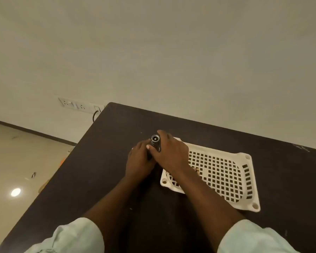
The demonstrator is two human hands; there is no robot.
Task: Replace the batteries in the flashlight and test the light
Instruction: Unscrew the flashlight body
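A black flashlight (155, 141) is held above the dark table (98, 170), its round end with a silver ring facing up toward me. My left hand (140, 161) wraps the lower body of the flashlight. My right hand (169, 152) grips it near the top, thumb across the barrel. Most of the flashlight body is hidden by both hands. No loose batteries are clearly visible; a small brownish object (196, 169) shows in the tray beside my right wrist, too hidden to identify.
A white perforated plastic tray (244, 179) lies on the table to the right, partly under my right forearm. A wall socket panel (75, 105) with a plugged cable sits behind the table's far left corner. Tiled floor lies to the left.
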